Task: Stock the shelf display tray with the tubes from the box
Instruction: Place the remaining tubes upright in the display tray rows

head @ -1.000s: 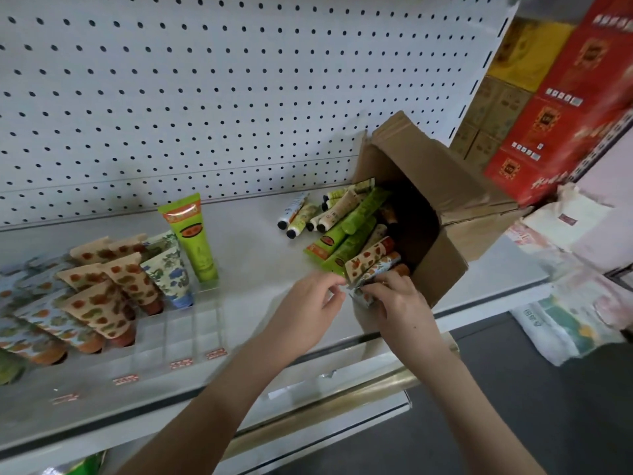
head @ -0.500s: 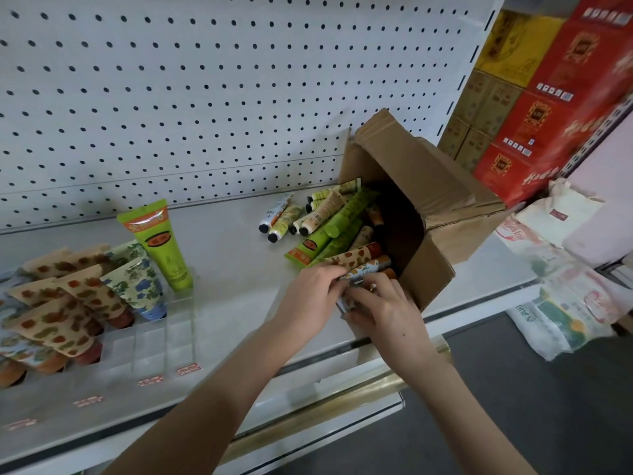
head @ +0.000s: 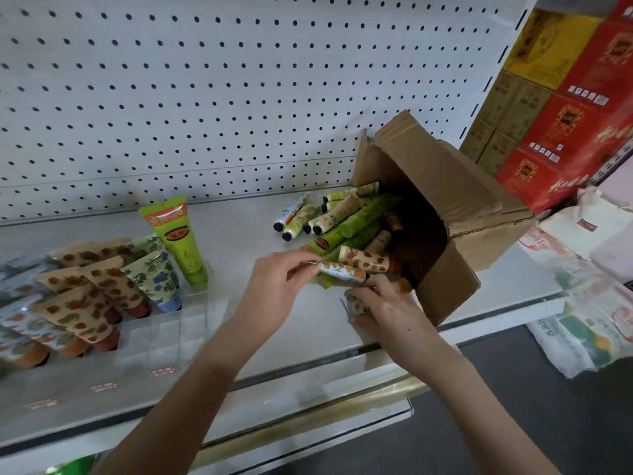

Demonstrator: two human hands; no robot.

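A person's left hand (head: 274, 289) pinches the crimped end of an orange-print tube (head: 344, 271) between thumb and fingertips. Just beside it, the right hand (head: 392, 313) has its fingers curled round a second, patterned tube (head: 355, 306), held low over the white shelf (head: 239, 234). Directly beyond both hands a heap of tubes (head: 356, 222), green and spotted, spills from the mouth of a cardboard box (head: 445, 180). The box lies on its side with its opening turned towards the hands, and its lower flap (head: 445, 289) juts out just right of the right hand. The heap lies between the fingers and the box's dark interior. Farther back from the left hand, 2 small black-capped tubes (head: 291, 210) lie loose near the foot of the pegboard (head: 205, 97). The clear display tray (head: 164, 327) sits well to the left of the left hand, with a stretch of shelf between them. Its nearer compartments hold a tall green tube (head: 178, 241) and a blue-flowered tube (head: 157, 279). Rows of spotted tubes (head: 92, 303) stand cap-down and lean to the left, partly blurred at the frame's edge. Price labels (head: 161, 372) line the shelf front below the left forearm. Off to the right of the right hand, past the box, stand stacked red cartons (head: 565, 118), with printed bags (head: 582, 334) heaped on the floor.
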